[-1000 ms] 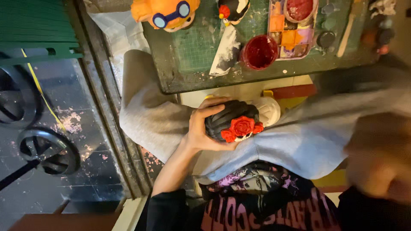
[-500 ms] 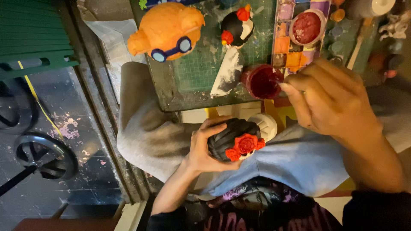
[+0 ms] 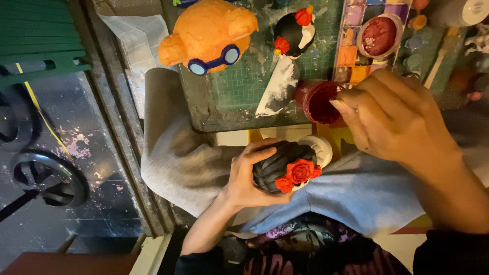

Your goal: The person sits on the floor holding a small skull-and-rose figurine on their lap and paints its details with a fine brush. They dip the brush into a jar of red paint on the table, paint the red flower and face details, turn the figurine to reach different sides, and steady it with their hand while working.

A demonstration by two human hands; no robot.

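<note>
Wrapping around a small black figurine head (image 3: pixel 279 165), the fingers (image 3: pixel 253 157) of the left hand (image 3: pixel 244 179) curl over its ridged dark top while the thumb side cradles it from below, so the piece sits firmly gripped in the palm, held over the lap just below the table edge. Red flowers (image 3: pixel 298 173) cluster on the side of the head turned away from the palm, and a white part (image 3: pixel 318 148) shows just behind it.

The right hand (image 3: pixel 395 119) hangs above and to the right, its fingers (image 3: pixel 351 114) bunched together at the rim of a small pot of dark red paint (image 3: pixel 318 102) (whatever thin thing they pinch is too hidden to tell). That pot stands at the near edge of a green cutting mat (image 3: pixel 239 84) on a worn table (image 3: pixel 196 109).

Farther up the mat stand a second black-and-white figure with red flowers (image 3: pixel 290 48) and a large orange figure with blue goggles (image 3: pixel 209 33). A paint palette (image 3: pixel 359 43) with coloured squares and a round red well lies to the right.

Grey and pale blue cloth (image 3: pixel 356 196) covers the lap. At left lie a dark speckled floor (image 3: pixel 61 153) and a green bench (image 3: pixel 35 35)
</note>
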